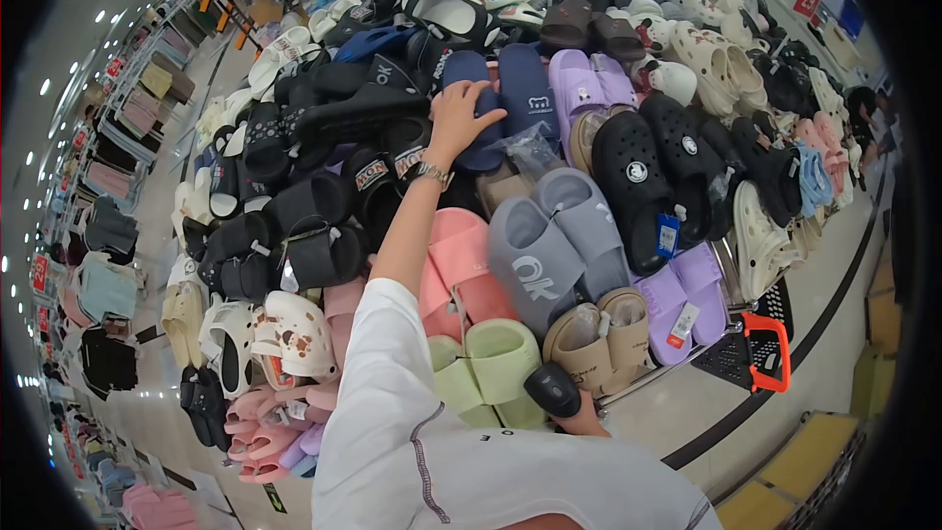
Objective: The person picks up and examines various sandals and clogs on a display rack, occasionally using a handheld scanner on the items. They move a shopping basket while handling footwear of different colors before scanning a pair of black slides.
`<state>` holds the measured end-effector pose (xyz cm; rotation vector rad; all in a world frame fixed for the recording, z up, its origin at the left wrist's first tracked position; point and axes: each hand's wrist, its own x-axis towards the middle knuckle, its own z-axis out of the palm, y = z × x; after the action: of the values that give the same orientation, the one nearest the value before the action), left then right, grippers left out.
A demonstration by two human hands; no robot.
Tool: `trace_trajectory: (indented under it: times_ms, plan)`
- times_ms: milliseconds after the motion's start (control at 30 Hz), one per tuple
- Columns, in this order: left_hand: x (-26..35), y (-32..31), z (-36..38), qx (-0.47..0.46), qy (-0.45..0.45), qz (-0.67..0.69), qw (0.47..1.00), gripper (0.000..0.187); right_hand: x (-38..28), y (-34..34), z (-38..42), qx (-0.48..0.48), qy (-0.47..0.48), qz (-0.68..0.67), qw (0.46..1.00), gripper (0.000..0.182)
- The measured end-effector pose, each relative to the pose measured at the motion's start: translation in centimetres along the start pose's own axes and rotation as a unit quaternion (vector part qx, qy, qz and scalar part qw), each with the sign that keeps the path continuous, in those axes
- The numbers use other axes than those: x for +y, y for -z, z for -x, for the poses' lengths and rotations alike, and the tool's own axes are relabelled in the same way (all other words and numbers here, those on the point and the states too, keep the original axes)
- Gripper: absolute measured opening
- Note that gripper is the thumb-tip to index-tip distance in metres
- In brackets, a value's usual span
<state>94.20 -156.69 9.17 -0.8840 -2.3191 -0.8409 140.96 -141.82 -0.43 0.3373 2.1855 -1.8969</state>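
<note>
My left hand (465, 126), with a watch on its wrist, reaches over the heaped slippers. Its fingers are spread and rest on the left shoe of a navy slide pair (527, 88). Low in the view, my right hand (583, 419) is partly hidden and closed around a black rounded device (552, 390), like a handheld scanner. That device is beside tan slides (581, 344) and green slides (498, 358). Grey slides (535, 270) and coral slides (461, 260) lie between my hands. Lilac slides (581, 83) and black clogs (633, 177) sit right of the navy pair.
Black sandals (314, 201) and spotted white clogs (297, 336) fill the pile's left side. A basket with an orange-red handle (768, 353) stands at the right. Clothing racks (108, 285) line the far left. Yellow-topped boxes (810, 451) are at lower right.
</note>
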Motion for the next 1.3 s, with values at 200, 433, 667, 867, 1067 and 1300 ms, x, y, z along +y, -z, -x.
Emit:
trace_trajectory:
  times_ms: [200, 433, 667, 867, 1067, 1300]
  plan:
    - [0.6, -3.8, -2.2, -0.181, 0.048, -0.190, 0.964, 0.065, 0.4, -0.1, -0.2, 0.014, 0.052, -0.001, 0.999, 0.039]
    - [0.4, -4.0, -1.4, -0.120, 0.145, -0.048, 0.981, 0.056, 0.4, -0.1, -0.5, -0.010, 0.054, 0.003, 0.998, 0.038]
    - [0.0, -4.9, -2.3, -0.157, 0.119, -0.073, 0.978, 0.043, 1.0, 0.2, -0.3, -0.011, 0.046, 0.021, 0.999, 0.029]
    - [-2.1, -3.8, -2.4, -0.128, 0.015, -0.010, 0.992, 0.039, 0.0, 0.2, -0.1, -0.018, 0.009, 0.000, 1.000, 0.031]
    - [-7.5, 5.4, -2.3, 0.102, 0.121, -0.254, 0.954, 0.040, 1.3, 0.1, -0.2, -0.005, 0.027, -0.009, 1.000, 0.029]
    - [-11.7, 9.4, -0.7, -0.113, 0.294, -0.353, 0.881, 0.072, 1.1, 0.5, 0.0, -0.059, -0.033, -0.024, 0.997, 0.047]
